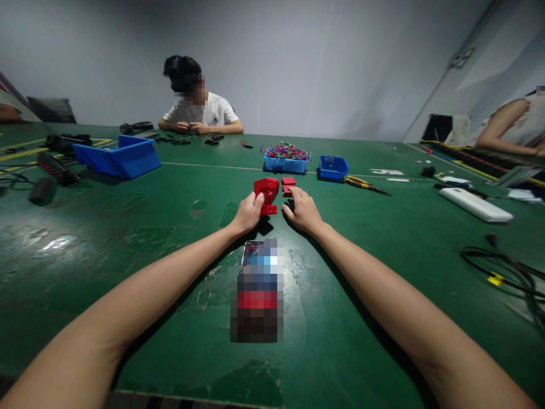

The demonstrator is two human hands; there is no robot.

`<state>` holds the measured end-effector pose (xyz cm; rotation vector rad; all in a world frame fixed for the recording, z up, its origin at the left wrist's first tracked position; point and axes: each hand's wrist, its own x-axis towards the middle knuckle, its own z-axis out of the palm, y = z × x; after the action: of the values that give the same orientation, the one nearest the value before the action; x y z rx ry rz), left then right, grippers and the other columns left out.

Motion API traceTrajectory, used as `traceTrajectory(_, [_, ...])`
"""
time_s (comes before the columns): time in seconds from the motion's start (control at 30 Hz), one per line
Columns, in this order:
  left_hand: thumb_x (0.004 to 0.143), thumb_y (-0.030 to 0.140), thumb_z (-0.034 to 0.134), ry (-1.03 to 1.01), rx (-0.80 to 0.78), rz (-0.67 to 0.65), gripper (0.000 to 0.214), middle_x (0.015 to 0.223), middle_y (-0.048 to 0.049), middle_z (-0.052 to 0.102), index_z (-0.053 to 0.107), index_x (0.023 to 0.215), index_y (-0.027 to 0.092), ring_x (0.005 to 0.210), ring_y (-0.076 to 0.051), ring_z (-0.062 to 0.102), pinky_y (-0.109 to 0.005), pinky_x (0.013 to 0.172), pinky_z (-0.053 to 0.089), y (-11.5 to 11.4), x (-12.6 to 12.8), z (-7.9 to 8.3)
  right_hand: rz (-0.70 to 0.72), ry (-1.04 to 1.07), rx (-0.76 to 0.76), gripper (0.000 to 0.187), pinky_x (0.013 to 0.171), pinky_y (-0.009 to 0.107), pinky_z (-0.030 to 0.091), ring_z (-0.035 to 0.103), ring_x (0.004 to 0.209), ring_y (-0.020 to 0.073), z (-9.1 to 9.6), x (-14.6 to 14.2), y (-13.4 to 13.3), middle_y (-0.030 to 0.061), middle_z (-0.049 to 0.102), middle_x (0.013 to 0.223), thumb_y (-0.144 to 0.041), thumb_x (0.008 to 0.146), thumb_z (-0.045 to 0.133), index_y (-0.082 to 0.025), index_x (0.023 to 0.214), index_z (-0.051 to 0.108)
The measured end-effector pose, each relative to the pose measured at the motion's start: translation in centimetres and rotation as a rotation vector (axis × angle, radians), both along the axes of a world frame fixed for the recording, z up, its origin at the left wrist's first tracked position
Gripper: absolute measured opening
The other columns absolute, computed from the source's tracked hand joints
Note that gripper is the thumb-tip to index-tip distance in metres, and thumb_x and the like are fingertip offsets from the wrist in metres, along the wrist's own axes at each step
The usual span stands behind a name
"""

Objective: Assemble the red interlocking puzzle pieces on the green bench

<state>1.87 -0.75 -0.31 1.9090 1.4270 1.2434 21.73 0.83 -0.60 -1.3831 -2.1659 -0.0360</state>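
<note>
table (128, 238) green | part (267, 190) red | bins (117, 157) blue | pliers (360, 182) yellow-handled | box (474, 204) white

The left grip (249, 213) is holding a red bracket (267, 192) on the green bench (128, 238) — the right grip (303, 211) is resting just beside it, fingertips (293, 197) at a small red block (288, 183). A phone (252, 250) is lying between the forearms — a person (200, 113) is sitting across the bench, beyond a blue bin (117, 159).
</note>
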Motion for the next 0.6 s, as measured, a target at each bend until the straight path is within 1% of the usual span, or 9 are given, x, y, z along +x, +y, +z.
traceTrajectory(0.1, [0.096, 0.045, 0.034, -0.038, -0.01, -0.012, 0.041, 0.081, -0.0064, 0.066, 0.06, 0.088, 0.015, 0.074, -0.018, 0.058, -0.03, 0.074, 0.045, 0.1, -0.1, 0.0, -0.042, -0.018, -0.064, 0.065, 0.108, 0.051, 0.04, 0.041, 0.138, 0.0335, -0.1, 0.3, 0.5, 0.0209, 0.041, 0.151, -0.035, 0.09, 0.054, -0.009, 0.146, 0.034])
traceTrajectory(0.2, [0.095, 0.045, 0.036, -0.153, -0.027, -0.064, 0.039, 0.083, -0.0058, 0.066, 0.059, 0.089, 0.014, 0.075, -0.017, 0.058, -0.029, 0.074, 0.045, 0.4, 0.0, -0.1, -0.05, -0.051, -0.135, 0.069, 0.112, 0.054, 0.035, 0.032, 0.145, 0.0318, -0.2, 0.6, 0.9, 0.0194, 0.031, 0.158, -0.04, 0.091, 0.052, -0.012, 0.15, 0.029])
traceTrajectory(0.3, [0.094, 0.047, 0.04, -0.294, -0.066, -0.121, 0.039, 0.084, -0.005, 0.067, 0.06, 0.093, 0.014, 0.073, -0.016, 0.058, -0.028, 0.073, 0.046, 0.5, 0.1, -0.2, -0.044, -0.094, -0.184, 0.072, 0.113, 0.055, 0.034, 0.028, 0.148, 0.0315, -0.1, 0.8, 1.2, 0.0186, 0.025, 0.161, -0.045, 0.093, 0.05, -0.012, 0.152, 0.027])
traceTrajectory(0.37, [0.093, 0.048, 0.042, -0.384, -0.1, -0.145, 0.039, 0.08, -0.0036, 0.066, 0.059, 0.093, 0.013, 0.068, -0.014, 0.057, -0.027, 0.069, 0.047, 0.6, 0.1, -0.2, -0.037, -0.117, -0.197, 0.072, 0.114, 0.056, 0.033, 0.029, 0.147, 0.0317, 0.0, 0.9, 1.3, 0.0186, 0.026, 0.16, -0.047, 0.093, 0.05, -0.012, 0.152, 0.026])
traceTrajectory(0.47, [0.092, 0.046, 0.046, -0.504, -0.16, -0.172, 0.036, 0.072, -0.0023, 0.065, 0.058, 0.089, 0.013, 0.06, -0.012, 0.056, -0.026, 0.062, 0.047, 0.5, 0.3, 0.0, -0.024, -0.124, -0.192, 0.07, 0.113, 0.056, 0.034, 0.033, 0.145, 0.0324, 0.1, 1.0, 1.3, 0.0188, 0.033, 0.158, -0.048, 0.094, 0.049, -0.012, 0.151, 0.029])
traceTrajectory(0.53, [0.092, 0.043, 0.048, -0.574, -0.227, -0.206, 0.032, 0.07, -0.0036, 0.066, 0.057, 0.09, 0.012, 0.058, -0.013, 0.059, -0.026, 0.061, 0.048, 0.3, 0.3, 0.3, -0.018, -0.115, -0.177, 0.066, 0.111, 0.056, 0.035, 0.036, 0.143, 0.033, 0.2, 1.0, 1.2, 0.0191, 0.037, 0.155, -0.047, 0.095, 0.049, -0.012, 0.149, 0.032])
traceTrajectory(0.6, [0.092, 0.04, 0.049, -0.64, -0.316, -0.244, 0.03, 0.07, -0.0058, 0.069, 0.057, 0.096, 0.011, 0.057, -0.014, 0.063, -0.028, 0.061, 0.05, 0.2, 0.2, 0.7, -0.016, -0.109, -0.157, 0.063, 0.108, 0.055, 0.038, 0.04, 0.14, 0.0335, 0.1, 1.0, 1.2, 0.0194, 0.041, 0.153, -0.045, 0.095, 0.05, -0.013, 0.147, 0.036])
